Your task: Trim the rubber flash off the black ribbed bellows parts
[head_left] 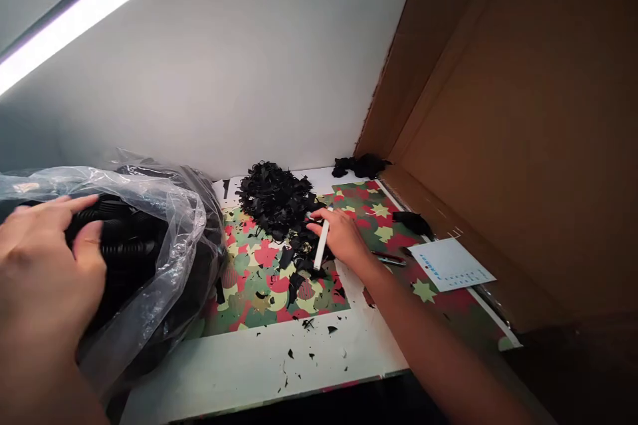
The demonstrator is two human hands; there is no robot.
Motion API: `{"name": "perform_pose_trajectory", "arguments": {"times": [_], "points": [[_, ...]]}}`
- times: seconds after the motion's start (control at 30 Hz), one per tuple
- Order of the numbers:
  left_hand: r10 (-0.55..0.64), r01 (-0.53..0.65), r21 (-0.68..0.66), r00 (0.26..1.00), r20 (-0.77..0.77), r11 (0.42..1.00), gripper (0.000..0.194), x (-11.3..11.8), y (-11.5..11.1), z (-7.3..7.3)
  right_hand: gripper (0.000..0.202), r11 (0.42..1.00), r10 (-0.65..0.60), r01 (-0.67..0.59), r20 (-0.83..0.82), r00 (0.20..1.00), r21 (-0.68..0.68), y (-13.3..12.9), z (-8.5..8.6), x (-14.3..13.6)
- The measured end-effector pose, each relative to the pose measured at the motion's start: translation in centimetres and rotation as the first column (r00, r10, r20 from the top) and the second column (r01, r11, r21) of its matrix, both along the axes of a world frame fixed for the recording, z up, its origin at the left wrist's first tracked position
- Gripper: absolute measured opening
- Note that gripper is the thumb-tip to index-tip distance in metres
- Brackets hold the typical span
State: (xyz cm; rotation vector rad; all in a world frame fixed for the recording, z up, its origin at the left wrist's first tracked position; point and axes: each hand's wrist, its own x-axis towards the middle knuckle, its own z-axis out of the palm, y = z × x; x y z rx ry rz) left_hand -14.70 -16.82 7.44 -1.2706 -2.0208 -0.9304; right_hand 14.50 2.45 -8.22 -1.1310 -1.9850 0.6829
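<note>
My left hand is over the mouth of a clear plastic bag, its thumb and fingers apart. Black ribbed pieces fill the bag just beyond the fingertips. I cannot make out anything in that hand. My right hand is closed around a slim white stick-like tool, whose exact kind does not show. It slants over the edge of a heap of black scraps. Loose black bits lie around it on a camouflage-patterned sheet.
A white card with blue print lies right of my right forearm. Beside it are a slim dark and red tool and a black piece. More black scraps sit in the back corner. A brown cardboard wall rises on the right.
</note>
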Motion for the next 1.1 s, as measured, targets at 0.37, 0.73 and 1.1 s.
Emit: {"name": "perform_pose_trajectory", "arguments": {"times": [0.37,0.73,1.1], "points": [[-0.506,0.750,0.044,0.401,0.764,0.660,0.043,11.1,6.3,-8.5,0.006,0.906,0.408,-0.387,-0.109,0.906,0.171,-1.9,2.1,0.5],[-0.300,0.439,0.413,-0.305,0.904,0.798,0.055,11.7,6.7,-10.2,0.061,0.965,0.172,-0.252,-0.564,0.808,-0.067,-4.4,3.2,-0.6],[-0.353,0.286,0.438,-0.305,0.885,0.852,0.047,11.8,6.8,-11.2,0.009,0.962,0.242,-0.274,-0.432,0.869,-0.011,-6.6,3.3,-1.6]]}}
